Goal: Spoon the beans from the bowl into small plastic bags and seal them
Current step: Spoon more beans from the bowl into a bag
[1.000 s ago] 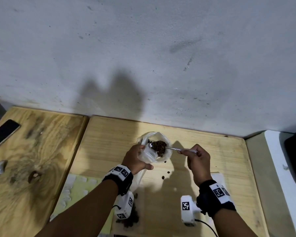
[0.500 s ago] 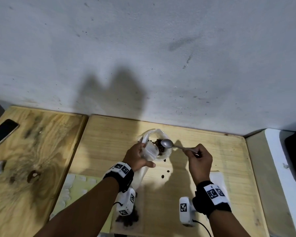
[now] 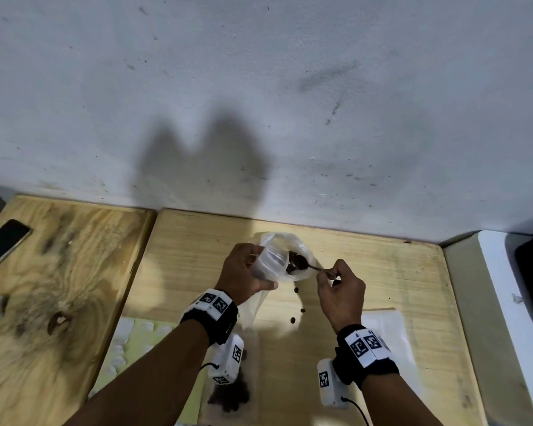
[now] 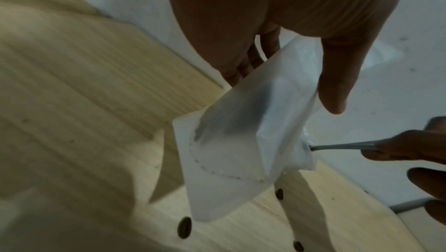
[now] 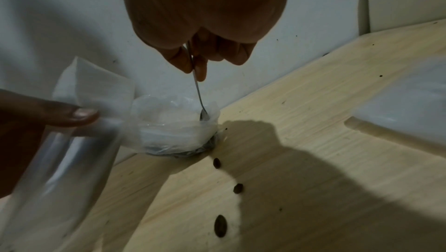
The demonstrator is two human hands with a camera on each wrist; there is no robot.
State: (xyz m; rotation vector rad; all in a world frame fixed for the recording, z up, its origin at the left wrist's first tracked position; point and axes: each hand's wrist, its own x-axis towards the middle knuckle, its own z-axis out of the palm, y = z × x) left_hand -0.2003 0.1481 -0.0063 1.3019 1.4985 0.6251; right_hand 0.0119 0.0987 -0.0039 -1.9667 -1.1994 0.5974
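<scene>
Spoon in the bean bowl, small bag held beside it.

The right hand (image 3: 340, 292) pinches the spoon (image 5: 198, 95), tip seemingly among beans in the plastic-lined bowl (image 3: 302, 265) near the wall; the left hand (image 3: 243, 276) grips a small plastic bag (image 4: 243, 137) just beside it.

Both forearms are reaching forward over the wooden desk (image 3: 382, 265) toward its far edge, each wrist wearing a black band with a white tagged block. The left hand (image 3: 243, 276) is curling fingers and thumb around the small plastic bag (image 3: 266, 262), holding it raised. The right hand (image 3: 340, 292) is pinching the spoon (image 3: 313, 267) handle between thumb and forefinger, the other fingers folding inward.
</scene>
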